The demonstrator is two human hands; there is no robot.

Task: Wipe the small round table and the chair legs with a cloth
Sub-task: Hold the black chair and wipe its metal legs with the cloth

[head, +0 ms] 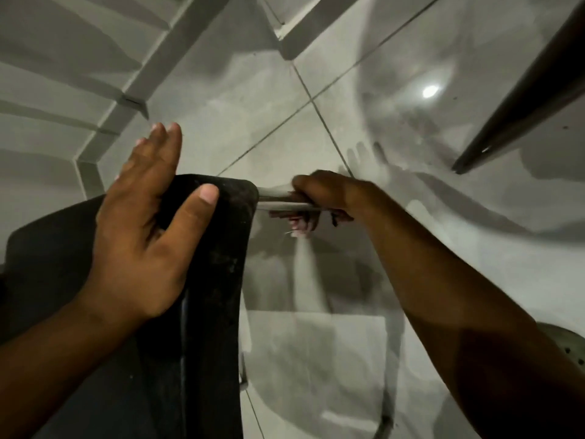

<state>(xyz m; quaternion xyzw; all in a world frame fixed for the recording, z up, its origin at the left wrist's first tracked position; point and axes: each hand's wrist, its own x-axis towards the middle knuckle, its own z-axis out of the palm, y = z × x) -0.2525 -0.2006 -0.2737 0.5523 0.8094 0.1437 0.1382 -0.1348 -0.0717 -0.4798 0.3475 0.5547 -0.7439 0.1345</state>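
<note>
While the left hand (142, 223) rests fingers apart on the black chair (209, 280), right hand (323, 194) fingers clamp cloth (297, 224) around its leg (272, 198).

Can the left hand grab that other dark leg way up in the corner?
Probably not from here. The left hand lies flat on the black chair part, and the dark leg stands far across on the right, beyond the right hand, which grips a metal bar.

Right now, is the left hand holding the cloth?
No, the left hand rests open on the black chair seat; the right hand clutches the pinkish cloth around the metal chair leg.
</note>
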